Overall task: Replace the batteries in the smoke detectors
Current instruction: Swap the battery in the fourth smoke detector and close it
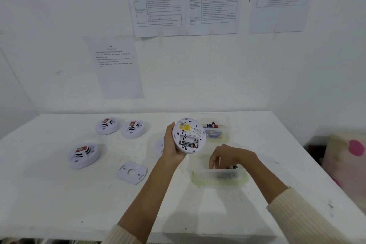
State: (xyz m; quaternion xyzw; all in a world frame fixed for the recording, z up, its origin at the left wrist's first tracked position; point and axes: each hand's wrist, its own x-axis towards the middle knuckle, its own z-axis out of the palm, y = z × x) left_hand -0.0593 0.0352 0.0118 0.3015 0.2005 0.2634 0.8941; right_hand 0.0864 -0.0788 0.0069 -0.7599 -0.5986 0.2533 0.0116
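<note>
White table (49, 204) carries three smoke detectors (107, 126), a mounting plate (131, 172) and two clear tubs (202, 181).

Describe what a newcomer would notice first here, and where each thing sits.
The eye goes first to the opened smoke detector, held up at centre in the left hand, its battery showing. Lower right of it, the right hand dips into a clear tub. Three more detectors lie on the left of the table.

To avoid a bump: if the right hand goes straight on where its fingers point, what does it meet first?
Probably the batteries in the near clear tub, just below the right hand; depth is unclear.
</note>
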